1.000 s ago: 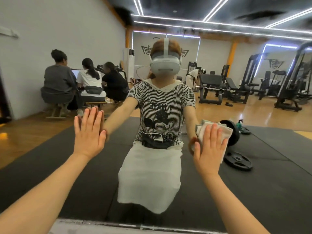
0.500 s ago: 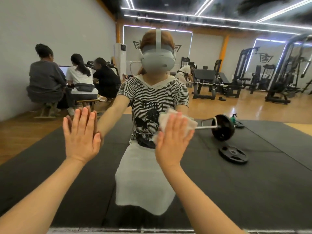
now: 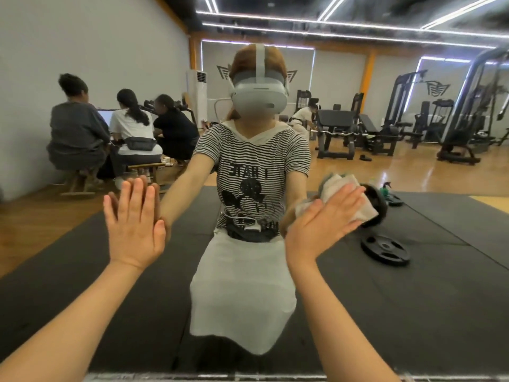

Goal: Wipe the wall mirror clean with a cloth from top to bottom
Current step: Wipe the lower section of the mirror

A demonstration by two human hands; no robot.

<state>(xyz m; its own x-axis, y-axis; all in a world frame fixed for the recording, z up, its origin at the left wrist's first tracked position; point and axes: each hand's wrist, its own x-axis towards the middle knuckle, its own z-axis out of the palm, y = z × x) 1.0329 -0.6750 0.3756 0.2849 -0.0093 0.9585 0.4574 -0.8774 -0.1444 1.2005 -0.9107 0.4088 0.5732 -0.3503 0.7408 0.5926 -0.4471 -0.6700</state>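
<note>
Head view showed the wall mirror [image 3: 413, 285] filling almost the whole frame, its bottom edge running along the foot of the picture. The right hand [image 3: 323, 224] lay flat, fingers straight and together, pressing the white cloth [image 3: 358, 199] against the glass at about waist height of the reflected person. Half a second before, that hand and cloth had been in front of the reflected striped shirt, near the middle; a full second before, they had been out to the right beside the reflected barbell plate. So the cloth had gone across to the centre and come back to the right, with the fingers now tilted up and to the right, and some blur on them suggested the stroke was in progress.

The left hand [image 3: 133, 224] was spread open, palm flat on the mirror, holding nothing. It had kept the same place on the glass across all three pictures, meeting its own reflection, and seemed to serve as a brace.

Height of the cloth had hardly altered between the pictures, so the work appeared to be side-to-side passes over one band rather than a drop downward. Judging by the cloth's position in the lower half of the glass, with only a strip left above the bottom edge, the wipe seemed well along, though the upper mirror lay outside what could be judged for cleanliness. Reflected weight plates [image 3: 385, 252] and a spray bottle [image 3: 385, 188] sat on the dark floor mat behind.
</note>
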